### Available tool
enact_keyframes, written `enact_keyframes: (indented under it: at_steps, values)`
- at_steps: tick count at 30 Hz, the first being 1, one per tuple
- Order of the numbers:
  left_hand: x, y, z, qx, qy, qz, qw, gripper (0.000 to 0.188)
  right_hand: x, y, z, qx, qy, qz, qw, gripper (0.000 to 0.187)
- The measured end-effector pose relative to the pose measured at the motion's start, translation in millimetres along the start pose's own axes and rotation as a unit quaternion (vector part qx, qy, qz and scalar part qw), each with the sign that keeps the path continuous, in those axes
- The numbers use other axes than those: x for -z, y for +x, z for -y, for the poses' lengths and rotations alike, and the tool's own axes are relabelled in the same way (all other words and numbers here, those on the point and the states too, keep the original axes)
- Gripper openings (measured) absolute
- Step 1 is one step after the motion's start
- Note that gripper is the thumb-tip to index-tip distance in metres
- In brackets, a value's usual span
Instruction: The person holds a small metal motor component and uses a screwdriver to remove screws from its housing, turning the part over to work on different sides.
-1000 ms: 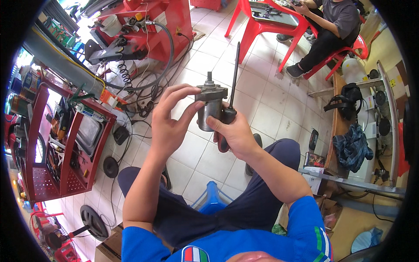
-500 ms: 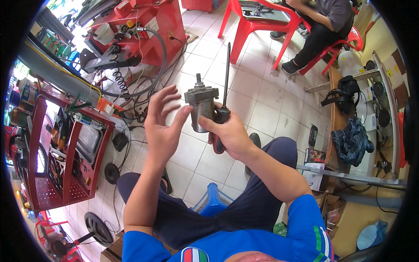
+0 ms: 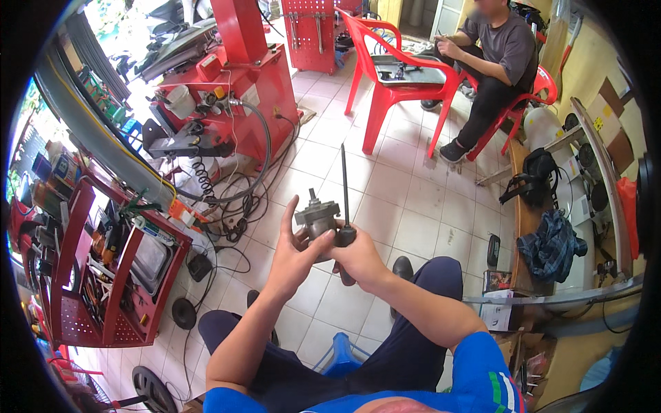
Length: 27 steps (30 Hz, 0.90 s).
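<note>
From my end I'm seeing the flanged metal cyl (image 3: pixel 320 226), dull grey w/ a thin shaft poking up, sitting betw. both hands approx. mid-frame. L hand (image 3: pixel 292 255) is grasping it, thumb crossing the rounded body, index finger sticking up. R hand (image 3: pixel 361 260) is clenching a screwdriver (image 3: pixel 345 186) by its black grip, slim dark shank pointing up; can't tell if those fingers are also holding the cyl. Lower centre, a blue plastic stool (image 3: pixel 342 354) is showing above glossy tiles (image 3: pixel 413 199). Mid-left, a perforated red metal rack (image 3: pixel 79 322) is holding tools; upper centre, a moulded red chair (image 3: pixel 372 127) is standing.
</note>
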<state>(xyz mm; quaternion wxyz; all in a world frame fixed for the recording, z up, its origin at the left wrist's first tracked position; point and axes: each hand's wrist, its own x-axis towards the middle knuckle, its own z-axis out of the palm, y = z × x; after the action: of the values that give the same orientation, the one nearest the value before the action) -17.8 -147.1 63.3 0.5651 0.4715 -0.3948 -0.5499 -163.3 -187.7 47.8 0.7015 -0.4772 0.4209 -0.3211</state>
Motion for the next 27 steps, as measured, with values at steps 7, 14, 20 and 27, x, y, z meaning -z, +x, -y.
enact_keyframes:
  at_steps: [7,14,20,27]
  values:
    - [6,-2,-4,0.016,-0.021,-0.022,0.999,0.081,-1,-1,1,0.013,-0.016,0.029,0.999,0.059]
    - [15,0,-13,0.020,-0.072,-0.048,0.996,0.077,10,1,15,-0.010,0.017,0.095,0.995,0.060]
    - [18,3,0,-0.006,-0.097,-0.062,0.993,0.077,11,16,1,0.016,0.082,0.029,0.996,0.057]
    - [13,3,-7,-0.007,-0.097,-0.064,0.993,0.076,7,20,-7,0.003,0.154,0.075,0.985,0.055]
